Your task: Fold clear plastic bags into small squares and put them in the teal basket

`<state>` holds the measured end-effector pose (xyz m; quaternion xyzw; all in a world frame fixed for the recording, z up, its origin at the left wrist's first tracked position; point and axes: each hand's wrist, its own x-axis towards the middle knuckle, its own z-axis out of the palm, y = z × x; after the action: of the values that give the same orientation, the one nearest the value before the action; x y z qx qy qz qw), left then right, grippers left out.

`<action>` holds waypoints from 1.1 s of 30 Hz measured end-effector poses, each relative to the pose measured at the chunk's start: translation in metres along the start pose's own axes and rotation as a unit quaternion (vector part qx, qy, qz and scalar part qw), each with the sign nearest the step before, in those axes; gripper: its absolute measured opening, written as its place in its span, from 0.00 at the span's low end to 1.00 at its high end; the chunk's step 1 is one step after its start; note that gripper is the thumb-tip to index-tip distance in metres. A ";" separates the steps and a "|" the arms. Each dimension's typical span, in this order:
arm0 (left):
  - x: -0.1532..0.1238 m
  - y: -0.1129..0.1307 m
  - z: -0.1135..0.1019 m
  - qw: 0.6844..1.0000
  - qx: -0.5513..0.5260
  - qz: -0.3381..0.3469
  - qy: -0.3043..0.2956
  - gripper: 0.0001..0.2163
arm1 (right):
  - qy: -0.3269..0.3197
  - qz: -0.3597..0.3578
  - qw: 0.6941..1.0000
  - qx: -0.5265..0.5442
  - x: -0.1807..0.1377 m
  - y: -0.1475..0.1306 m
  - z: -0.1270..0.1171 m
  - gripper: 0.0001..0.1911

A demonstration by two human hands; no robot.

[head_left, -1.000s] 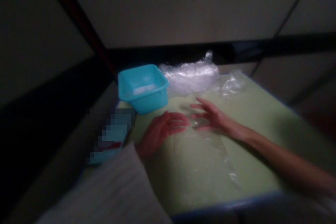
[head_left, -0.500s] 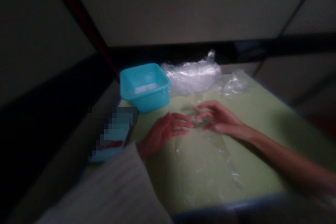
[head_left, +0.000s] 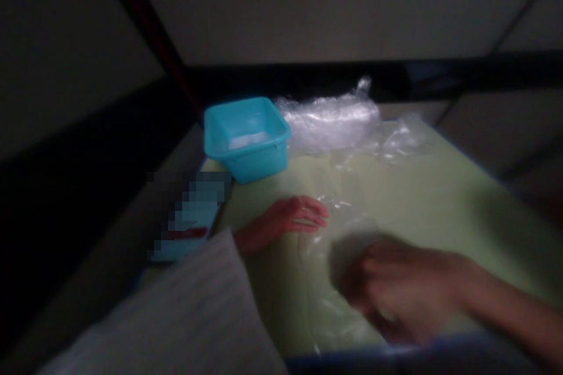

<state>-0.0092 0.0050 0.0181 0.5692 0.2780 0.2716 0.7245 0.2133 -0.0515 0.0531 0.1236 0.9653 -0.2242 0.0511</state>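
Observation:
A thin clear plastic bag [head_left: 331, 317] lies flat on the yellow-green tabletop, its outline faint apart from glints and creases. My left hand [head_left: 303, 215] is at its far left part, fingers stretched out with gaps between them and no object visible in them. Whether they press on the plastic is hard to see. Over the near right part of the bag is my right hand [head_left: 402, 290], back turned up and fingers pointing down. Blur and shadow hide its fingertips, so I cannot see whether they pinch the plastic.
A turquoise plastic basin [head_left: 264, 165] with something whitish inside stands at the back left. Beside it lies a heap of clear plastic bags [head_left: 329, 123], with a loose crumpled piece [head_left: 400, 139] to its right. A partly pixelated flat light-blue object [head_left: 197, 211] is at the left edge.
My right hand has moved away from the left hand, toward the near table edge, and its fingers now point down. My left hand has shifted slightly nearer. The view has tilted a little.

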 end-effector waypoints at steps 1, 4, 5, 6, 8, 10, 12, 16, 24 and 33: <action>0.000 0.000 0.000 1.000 -0.004 0.015 0.004 0.23 | 0.000 -0.003 1.000 0.008 0.000 0.001 0.000 0.03; -0.001 0.001 -0.001 0.999 -0.026 0.039 -0.005 0.20 | 0.001 0.004 0.999 0.033 0.000 0.003 0.001 0.06; -0.001 0.000 -0.002 0.999 -0.029 0.033 -0.018 0.21 | 0.001 0.006 0.999 0.041 0.000 0.003 0.000 0.06; -0.001 0.000 -0.002 0.999 -0.027 0.023 -0.031 0.22 | 0.004 0.008 0.999 0.052 0.000 0.003 0.000 0.05; -0.001 -0.001 -0.002 0.999 -0.013 0.001 -0.051 0.23 | 0.007 -0.001 0.995 0.099 -0.001 0.005 -0.002 0.04; -0.001 -0.002 -0.002 0.999 0.000 -0.009 -0.054 0.23 | 0.010 -0.018 0.982 0.186 -0.003 0.009 -0.007 0.06; -0.001 -0.003 -0.003 0.998 0.007 -0.005 -0.063 0.24 | 0.019 -0.027 0.956 0.292 -0.006 0.014 -0.014 0.07; -0.005 0.000 -0.004 0.993 0.035 0.034 -0.111 0.31 | 0.073 -0.011 0.900 0.430 -0.012 0.031 -0.025 0.01; -0.004 0.003 0.006 0.972 0.226 0.030 -0.053 0.18 | 0.221 0.020 0.768 0.600 -0.009 0.065 -0.016 0.11; 0.001 -0.006 0.004 0.997 0.058 -0.043 0.029 0.17 | 0.204 0.056 0.790 0.576 -0.039 0.090 -0.027 0.44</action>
<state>-0.0055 0.0016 0.0134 0.5900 0.3384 0.2398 0.6927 0.2734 0.0300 0.0459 0.2272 0.6369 -0.7047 -0.2148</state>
